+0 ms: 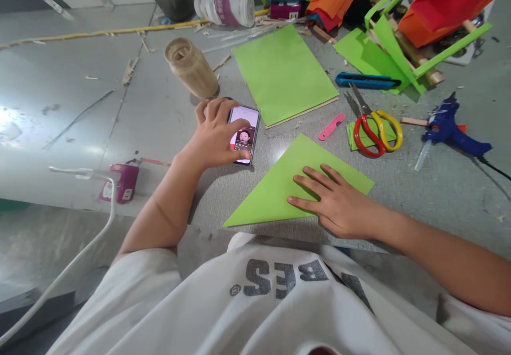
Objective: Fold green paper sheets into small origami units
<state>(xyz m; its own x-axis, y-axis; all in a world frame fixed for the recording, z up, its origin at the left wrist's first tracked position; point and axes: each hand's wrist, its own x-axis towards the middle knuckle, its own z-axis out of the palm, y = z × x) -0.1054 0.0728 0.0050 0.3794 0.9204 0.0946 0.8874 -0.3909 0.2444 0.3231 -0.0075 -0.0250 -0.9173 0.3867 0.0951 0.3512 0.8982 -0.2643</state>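
My left hand reaches over a smartphone with its screen lit. Its thumb and index finger are over the screen, and its other fingers bend at the phone's upper left edge. My right hand lies flat, fingers spread, on a green sheet of paper folded into a triangle near the table's front edge. Beyond it lie a pink pocket cutter and scissors with red and yellow handles, which rest on small green paper pieces.
A stack of green paper lies behind the phone, beside a brown-stained jar. Right of it are a blue utility knife, a blue glue gun and a green-and-red paper model. A white bottle lies at the back.
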